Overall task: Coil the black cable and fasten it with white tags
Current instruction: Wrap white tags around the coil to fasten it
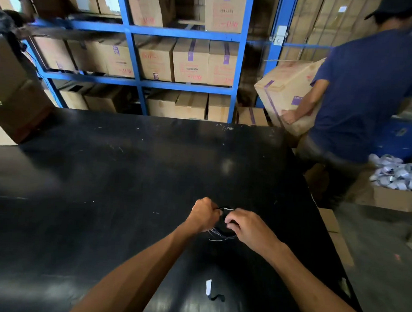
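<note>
Both hands meet over the black table (128,176). Between them is a coiled black cable (221,233), hard to make out against the dark top. My left hand (203,213) grips its left side with closed fingers. My right hand (246,226) pinches its right side. A thin white tag (228,209) shows between the fingertips at the top of the coil. Another white tag (208,287) lies loose on the table near me, with a small black piece (216,297) just below it.
Blue shelving (137,82) full of cardboard boxes stands behind the table. At the right a person in a blue shirt (363,92) carries a cardboard box (283,93). An open box of white bundles (397,173) sits on the floor at the right.
</note>
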